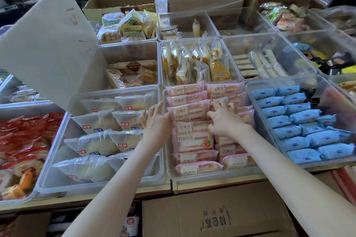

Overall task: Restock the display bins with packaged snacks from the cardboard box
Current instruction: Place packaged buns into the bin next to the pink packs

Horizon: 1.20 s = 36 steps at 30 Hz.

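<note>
We are working in the clear centre bin (212,174), our left hand (157,121) spread wide and resting against the left column of pink strawberry toast packets (194,136), holding nothing. Our right hand (224,119) is curling loosely over the right column, gripping none that we can see. We are judging the packets light, soft, crushable and slick-filmed, best pinched by the side edges; they are lying shingled, long axes running left-right, labels up.

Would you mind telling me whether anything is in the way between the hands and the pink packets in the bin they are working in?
Nothing visible is. The left hand and right hand already rest on the pink strawberry toast packets in the open clear bin; the raised lid belongs to the neighbouring bin on the left.
</note>
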Motion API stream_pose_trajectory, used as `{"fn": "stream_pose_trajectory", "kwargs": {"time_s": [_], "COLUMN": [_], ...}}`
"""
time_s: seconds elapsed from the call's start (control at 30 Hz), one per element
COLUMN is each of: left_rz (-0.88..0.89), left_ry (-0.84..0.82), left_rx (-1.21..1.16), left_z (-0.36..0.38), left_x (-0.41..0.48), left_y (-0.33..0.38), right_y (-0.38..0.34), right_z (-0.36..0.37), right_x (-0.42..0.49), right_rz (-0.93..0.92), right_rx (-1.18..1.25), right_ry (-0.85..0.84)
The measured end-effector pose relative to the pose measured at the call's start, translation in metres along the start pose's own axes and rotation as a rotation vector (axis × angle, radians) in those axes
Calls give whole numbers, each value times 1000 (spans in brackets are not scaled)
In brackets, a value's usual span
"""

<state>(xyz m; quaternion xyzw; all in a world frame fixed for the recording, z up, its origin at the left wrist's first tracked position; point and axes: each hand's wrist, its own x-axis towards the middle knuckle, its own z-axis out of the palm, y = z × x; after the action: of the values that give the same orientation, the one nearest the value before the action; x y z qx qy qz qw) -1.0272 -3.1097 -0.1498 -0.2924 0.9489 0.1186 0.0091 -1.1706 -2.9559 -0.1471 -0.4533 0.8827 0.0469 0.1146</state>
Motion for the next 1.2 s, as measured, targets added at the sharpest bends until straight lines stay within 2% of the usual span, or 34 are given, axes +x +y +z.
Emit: {"fn": "stream_pose_trajectory", "kwargs": {"time_s": [0.1,0.23,0.4,0.53,0.6,0.73,0.87,1.07,1.2], "left_rz": [-25,-57,-110,-135,-117,-110,-104,-81,-155], "left_ry": [104,208,311,413,371,268,324,480,372], "left_rx": [-73,-158,-230,-270,-274,-232,-185,-102,-30], "left_z": [5,13,16,14,16,21,17,11,10], "left_x": [-6,-10,-10,-5,-4,-3,-1,-1,-9], "left_y": [-6,-12,-11,-6,-4,-9,-11,-3,0], "right_y": [4,10,9,6,8,15,21,17,19], "right_z": [-1,-3,1,2,5,11,11,15,15], "right_x": [4,4,8,11,12,14,17,12,9], "right_rz": [-6,31,73,65,37,27,27,66,58], "right_rx": [70,296,427,457,439,476,507,562,540], "right_ry": [9,70,229,430,456,374,383,513,434]}}
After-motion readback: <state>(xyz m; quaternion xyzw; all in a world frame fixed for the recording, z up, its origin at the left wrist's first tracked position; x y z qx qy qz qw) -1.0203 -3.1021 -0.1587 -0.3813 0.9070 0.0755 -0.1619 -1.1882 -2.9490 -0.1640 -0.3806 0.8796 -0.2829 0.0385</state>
